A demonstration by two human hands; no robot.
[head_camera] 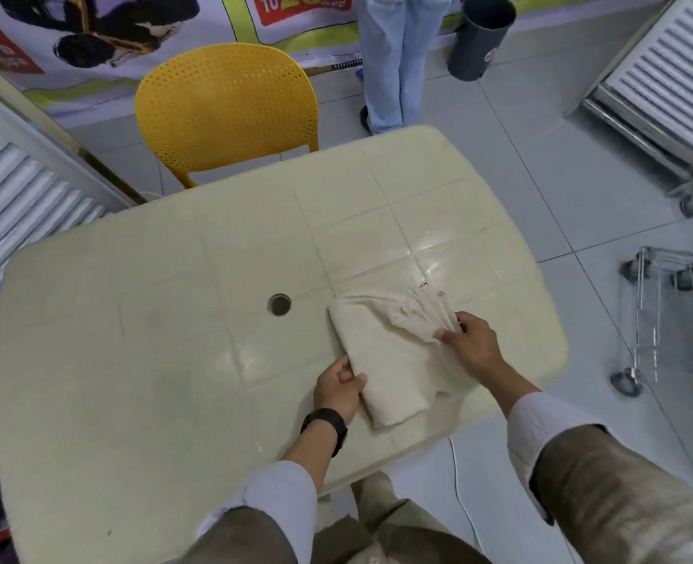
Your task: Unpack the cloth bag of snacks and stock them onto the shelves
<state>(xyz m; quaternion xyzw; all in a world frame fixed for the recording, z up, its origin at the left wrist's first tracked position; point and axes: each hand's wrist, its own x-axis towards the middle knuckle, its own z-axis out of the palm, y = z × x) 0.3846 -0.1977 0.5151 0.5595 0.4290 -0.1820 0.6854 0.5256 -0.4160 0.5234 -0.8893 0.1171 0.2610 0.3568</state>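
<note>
Both hands hold a folded cloth bag flat on the table, near its right near corner.

The left hand, a black watch on its wrist, pinches the near left edge of the bag between thumb and fingers. The right hand is closed on the bag's far right end, where the handles bunch together. The bag lies flat and folded, cream on the cream table, with its near end close to the table's near edge. Left of the bag, near the middle of the table, is a round hole. Beyond the far edge stands a yellow chair, pushed up to the table. Farther off, a person's legs in pale trousers stand by a dark bin. A wire trolley sits on the floor off the right edge.
</note>
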